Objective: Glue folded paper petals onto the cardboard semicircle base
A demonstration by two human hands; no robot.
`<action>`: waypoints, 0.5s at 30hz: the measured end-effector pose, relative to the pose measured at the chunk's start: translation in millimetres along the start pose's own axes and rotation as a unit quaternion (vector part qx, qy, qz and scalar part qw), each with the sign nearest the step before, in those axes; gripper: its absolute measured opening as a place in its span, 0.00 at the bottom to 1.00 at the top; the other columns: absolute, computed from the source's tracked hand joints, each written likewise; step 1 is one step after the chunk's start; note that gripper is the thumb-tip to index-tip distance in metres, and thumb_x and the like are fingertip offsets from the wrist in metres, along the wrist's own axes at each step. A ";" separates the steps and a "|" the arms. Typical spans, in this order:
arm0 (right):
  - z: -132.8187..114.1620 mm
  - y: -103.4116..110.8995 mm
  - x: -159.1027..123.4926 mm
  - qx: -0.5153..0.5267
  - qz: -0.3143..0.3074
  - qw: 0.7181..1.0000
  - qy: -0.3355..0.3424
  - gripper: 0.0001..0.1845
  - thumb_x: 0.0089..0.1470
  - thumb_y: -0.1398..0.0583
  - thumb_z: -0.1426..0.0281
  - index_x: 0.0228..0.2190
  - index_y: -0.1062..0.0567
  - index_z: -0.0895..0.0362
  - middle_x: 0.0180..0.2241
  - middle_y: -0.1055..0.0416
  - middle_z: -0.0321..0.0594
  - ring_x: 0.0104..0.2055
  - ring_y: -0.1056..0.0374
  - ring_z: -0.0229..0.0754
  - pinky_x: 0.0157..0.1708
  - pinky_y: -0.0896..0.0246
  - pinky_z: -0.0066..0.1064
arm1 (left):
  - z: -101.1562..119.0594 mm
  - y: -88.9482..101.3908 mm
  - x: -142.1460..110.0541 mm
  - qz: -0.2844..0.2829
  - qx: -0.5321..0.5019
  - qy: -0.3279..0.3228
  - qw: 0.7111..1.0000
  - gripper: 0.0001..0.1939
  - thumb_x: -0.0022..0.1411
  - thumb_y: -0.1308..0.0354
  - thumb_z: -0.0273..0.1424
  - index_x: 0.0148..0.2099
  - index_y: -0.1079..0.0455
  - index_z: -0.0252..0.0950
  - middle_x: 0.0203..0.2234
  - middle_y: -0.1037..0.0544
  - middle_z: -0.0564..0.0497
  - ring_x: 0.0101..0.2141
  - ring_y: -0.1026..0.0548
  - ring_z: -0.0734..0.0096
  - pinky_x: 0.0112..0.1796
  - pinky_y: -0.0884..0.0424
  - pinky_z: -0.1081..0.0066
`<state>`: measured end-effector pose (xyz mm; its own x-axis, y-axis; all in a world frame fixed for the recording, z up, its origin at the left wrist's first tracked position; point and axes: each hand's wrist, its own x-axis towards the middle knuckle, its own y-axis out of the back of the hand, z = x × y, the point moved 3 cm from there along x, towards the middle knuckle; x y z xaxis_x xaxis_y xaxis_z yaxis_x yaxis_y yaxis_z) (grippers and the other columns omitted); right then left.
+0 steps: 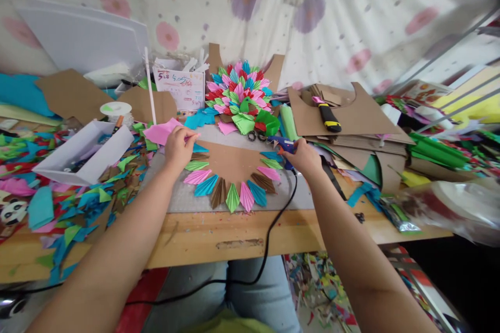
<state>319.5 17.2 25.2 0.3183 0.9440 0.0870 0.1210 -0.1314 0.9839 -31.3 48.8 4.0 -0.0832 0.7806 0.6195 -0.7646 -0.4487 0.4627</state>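
Note:
My right hand [307,157] is wrapped round a blue hot glue gun [282,142], its nozzle pointing left, with a black cord hanging down over the table edge. My left hand [178,149] is pinched closed at the upper left of a brown cardboard piece [234,158]; what sits between its fingertips is too small to make out. Pleated paper leaves in pink, blue, brown and green, such as a green leaf [233,197], fan out along the cardboard's curved lower edge. Pink paper [160,131] lies just behind my left hand.
Behind the cardboard stands a colourful layered paper piece [240,91]. A white open box [84,153] sits among paper scraps on the left. A box cutter [328,117] rests on stacked cardboard [363,114] at right. A grey mat [179,203] lies underneath the work.

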 end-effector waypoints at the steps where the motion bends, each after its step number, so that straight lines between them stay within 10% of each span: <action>1: 1.3 -2.2 -2.1 0.001 -0.011 1.000 -0.006 0.23 0.49 0.42 0.56 0.43 0.38 0.56 0.39 0.29 0.47 0.41 0.31 0.50 0.34 0.43 0.34 | -0.2 -0.2 -0.6 0.002 0.005 -0.002 1.000 0.07 0.56 0.43 0.31 0.27 0.36 0.37 0.29 0.30 0.51 0.36 0.30 0.67 0.42 0.35 0.66; 15: 6.9 2.2 -4.3 0.233 0.127 0.962 -0.064 0.21 0.37 0.40 0.62 0.34 0.40 0.55 0.32 0.32 0.39 0.33 0.34 0.43 0.30 0.43 0.30 | -7.5 2.4 -7.5 0.030 0.011 -0.007 0.999 0.07 0.56 0.42 0.30 0.27 0.35 0.37 0.28 0.30 0.51 0.35 0.30 0.69 0.40 0.34 0.68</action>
<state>324.9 10.8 26.0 0.5020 0.8231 0.2655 0.4234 -0.5016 0.7544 -37.3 45.2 -4.3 -0.1189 0.7458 0.6555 -0.7436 -0.5043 0.4389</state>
